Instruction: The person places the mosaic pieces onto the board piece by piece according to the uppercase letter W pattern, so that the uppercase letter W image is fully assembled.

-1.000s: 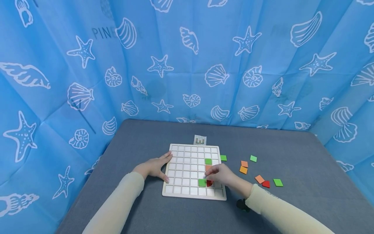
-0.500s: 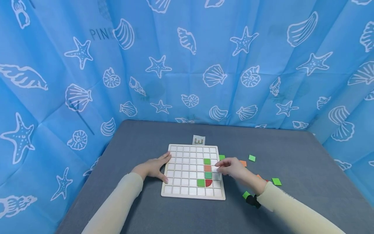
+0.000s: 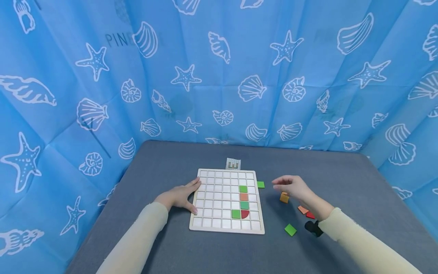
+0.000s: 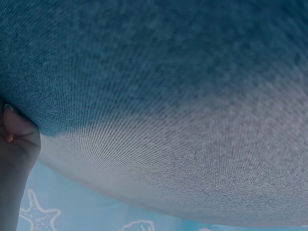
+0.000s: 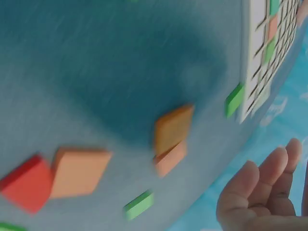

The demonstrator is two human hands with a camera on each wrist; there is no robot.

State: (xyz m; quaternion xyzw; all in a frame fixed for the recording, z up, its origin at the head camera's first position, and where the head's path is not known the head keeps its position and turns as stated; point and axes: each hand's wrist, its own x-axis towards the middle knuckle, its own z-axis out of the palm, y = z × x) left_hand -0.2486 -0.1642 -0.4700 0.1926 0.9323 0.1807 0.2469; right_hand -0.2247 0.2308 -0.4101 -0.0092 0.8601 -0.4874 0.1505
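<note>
My left hand (image 3: 178, 196) rests on the left edge of a white gridded board (image 3: 219, 230), thumb and fingers spread apart. In the left wrist view, part of the left hand (image 4: 19, 139) shows at the side. On the board's right part sit a green tile (image 3: 243, 189), an orange tile (image 3: 244, 197), a teal tile (image 3: 244, 205), a red rounded tile (image 3: 245, 214) and another green tile (image 3: 236, 214). My right hand (image 3: 295, 188) hovers right of the board, above loose tiles, fingers loosely bent and holding nothing. The right wrist view shows the right hand (image 5: 262, 192) over the table.
Loose tiles lie right of the board: yellow-orange (image 3: 284, 198), orange (image 3: 302, 209), red (image 3: 310, 215) and green (image 3: 290, 230). A green tile (image 3: 261, 184) touches the board's right edge. Behind the board lies a small patterned card (image 3: 233, 164). A blue curtain (image 3: 205, 106) hangs behind the grey table (image 3: 191, 251).
My right hand has drawn away from the board to the right and now hovers over the loose tiles. The teal tile, hidden by it at first, now shows in its cell. My left hand stays put.
</note>
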